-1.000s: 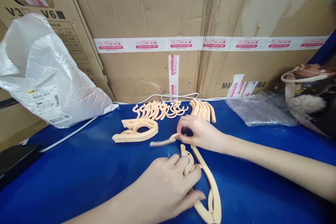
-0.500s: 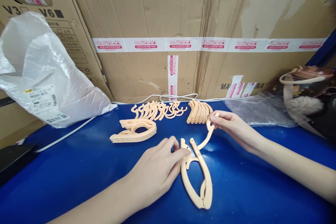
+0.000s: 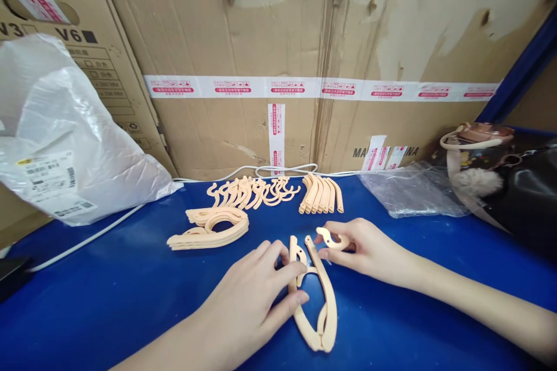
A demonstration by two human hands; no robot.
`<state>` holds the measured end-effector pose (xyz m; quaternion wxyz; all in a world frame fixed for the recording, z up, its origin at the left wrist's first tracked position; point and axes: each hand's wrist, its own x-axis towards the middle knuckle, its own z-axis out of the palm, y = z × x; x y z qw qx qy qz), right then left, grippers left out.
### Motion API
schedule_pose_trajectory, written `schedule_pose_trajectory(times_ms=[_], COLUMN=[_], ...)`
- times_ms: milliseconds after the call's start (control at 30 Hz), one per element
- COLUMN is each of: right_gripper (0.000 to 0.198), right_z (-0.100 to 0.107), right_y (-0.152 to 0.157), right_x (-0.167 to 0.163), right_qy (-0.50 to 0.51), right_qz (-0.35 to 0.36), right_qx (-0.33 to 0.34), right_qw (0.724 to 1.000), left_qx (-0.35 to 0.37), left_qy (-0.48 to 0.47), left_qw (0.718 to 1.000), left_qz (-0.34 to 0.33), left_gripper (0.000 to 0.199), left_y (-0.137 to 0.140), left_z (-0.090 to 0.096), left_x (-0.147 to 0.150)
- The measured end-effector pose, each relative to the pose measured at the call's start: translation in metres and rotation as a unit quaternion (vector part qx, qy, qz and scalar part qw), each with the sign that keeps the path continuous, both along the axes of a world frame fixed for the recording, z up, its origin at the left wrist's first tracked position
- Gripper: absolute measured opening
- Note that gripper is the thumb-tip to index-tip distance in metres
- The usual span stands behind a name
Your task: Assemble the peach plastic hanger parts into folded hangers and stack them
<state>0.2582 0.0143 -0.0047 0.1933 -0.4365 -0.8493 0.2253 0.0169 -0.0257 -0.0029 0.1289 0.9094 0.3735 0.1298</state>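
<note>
A cream folding clothes hanger (image 3: 329, 307) lies on the blue tabletop, its two arms joined at the near end and apart at the far end. My left hand (image 3: 261, 295) has its thumb and fingers around the hanger's left arm. Just right of the far tips, my right hand (image 3: 368, 249) pinches a small curved hanger hook (image 3: 333, 242), apart from the hanger; part of it is behind the fingers. Behind my left hand is a stack of folded hangers (image 3: 213, 239). Farther back lie a pile of loose hooks (image 3: 248, 192) and a row of curved hanger arms (image 3: 321, 194).
Cardboard boxes (image 3: 217, 139) stand along the back, with a white cable (image 3: 243, 171) before them. A white plastic parcel bag (image 3: 82, 145) leans at the left. On the right are a clear plastic bag (image 3: 404, 188) and a dark bag (image 3: 531, 197).
My right hand has brought the hook nearer to me, beside the hanger's tips, and turned it. My left hand stays on the hanger, its thumb now showing. The camera view has shifted slightly.
</note>
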Motion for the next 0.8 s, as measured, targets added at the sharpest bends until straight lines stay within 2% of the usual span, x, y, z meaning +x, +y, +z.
schedule_pose_trajectory(times_ms=[67,167,300,433,500,633,700,800], right_gripper=[0.024,0.024,0.021,0.016,0.018,0.017,0.013,0.021], right_z=[0.002,0.004,0.003,0.001,0.001,0.005,0.007,0.011], right_y=[-0.003,-0.004,0.001,0.006,0.007,0.004,0.002,0.001], right_x=[-0.002,-0.002,0.001,0.003,0.004,0.006,0.006,0.006], right_qy=[-0.031,-0.060,-0.071,-0.071,-0.074,-0.050,-0.035,-0.020], right_qz=[0.030,0.052,0.056,0.057,0.059,0.111,0.147,0.161], right_qx=[0.033,0.064,0.056,0.073,0.086,0.041,0.000,-0.034], right_qw=[0.999,0.995,0.994,0.993,0.992,0.992,0.989,0.986], left_qx=[0.004,-0.001,0.006,0.010,0.045,0.157,0.177,0.198], left_qy=[-0.011,-0.023,0.011,0.052,0.095,0.179,0.192,0.198], left_qw=[1.000,0.998,0.992,0.992,0.990,0.968,0.963,0.958], left_qz=[0.018,0.062,0.124,0.117,0.098,0.075,0.070,0.058], left_gripper=[0.020,0.023,0.044,0.025,0.019,0.019,0.022,0.026], left_y=[0.000,0.000,0.004,0.015,0.023,0.036,0.038,0.037], left_z=[-0.002,-0.004,-0.003,0.003,0.004,-0.001,-0.003,-0.006], left_x=[0.001,0.008,0.020,0.022,0.019,0.012,0.010,0.011])
